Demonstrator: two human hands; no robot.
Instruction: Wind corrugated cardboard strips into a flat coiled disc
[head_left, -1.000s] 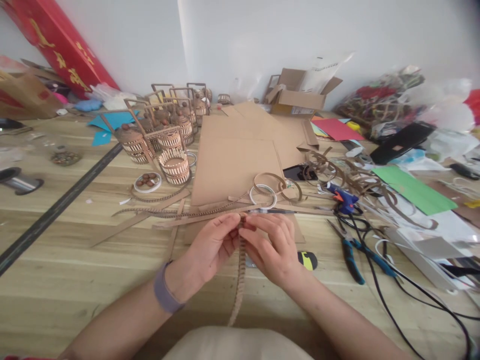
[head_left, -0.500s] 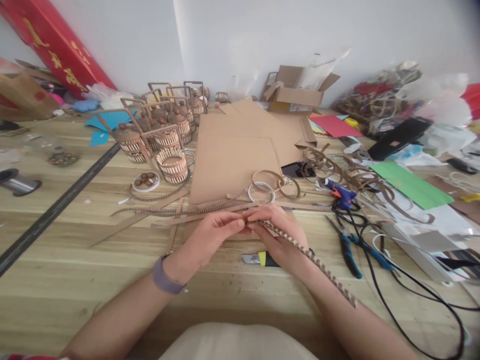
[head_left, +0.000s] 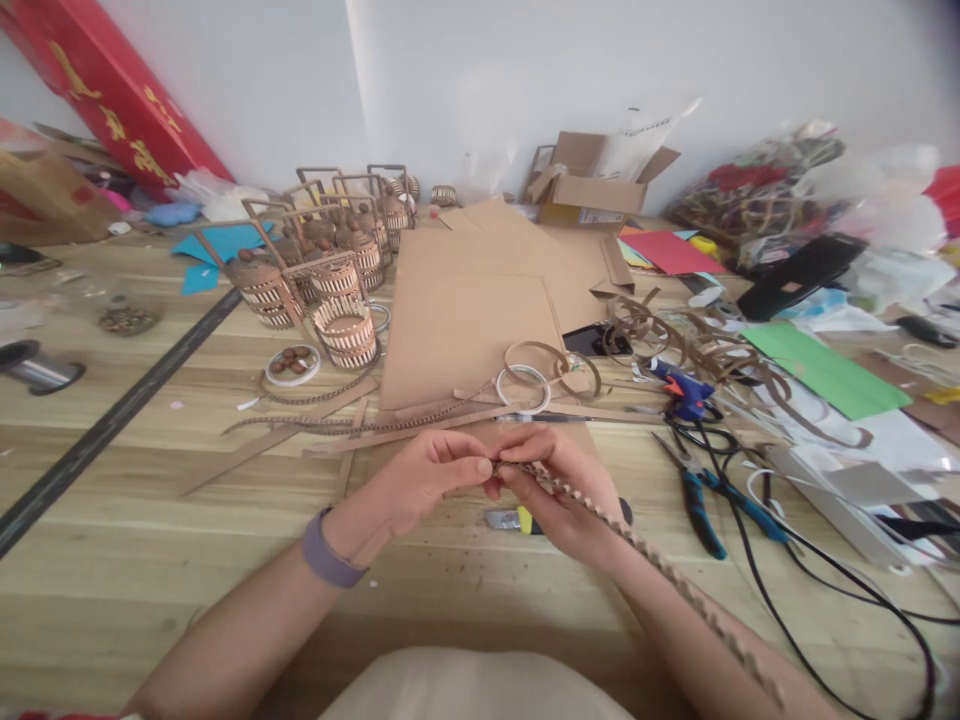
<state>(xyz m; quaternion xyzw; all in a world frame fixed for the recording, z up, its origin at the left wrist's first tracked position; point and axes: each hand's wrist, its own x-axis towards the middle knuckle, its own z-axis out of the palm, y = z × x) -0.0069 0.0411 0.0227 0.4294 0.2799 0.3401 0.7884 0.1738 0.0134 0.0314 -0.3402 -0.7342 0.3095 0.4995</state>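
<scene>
A long brown strip of corrugated cardboard [head_left: 660,567] runs from my fingertips back over my right forearm. My left hand [head_left: 431,480] pinches its near end between thumb and forefinger. Right beside it, my right hand [head_left: 559,490] closes its thumb and fingers on the same strip; the very tip is hidden between the fingers. Under the right hand lies a yellow and black utility knife [head_left: 517,520], partly covered. Just beyond the hands are more corrugated strips [head_left: 337,427], a white tape roll [head_left: 523,388] and flat cardboard sheets [head_left: 472,330].
Small slatted baskets [head_left: 345,330] with handles stand at the back left, near a dish of brown beads [head_left: 292,365]. On the right lie a blue glue gun [head_left: 684,390], pliers [head_left: 701,500], black cables [head_left: 750,545] and curled cardboard strips [head_left: 652,330]. An open box [head_left: 592,190] stands behind.
Both hands have come slightly nearer to me, still together on the strip. Its loose end now reaches farther along my right forearm.
</scene>
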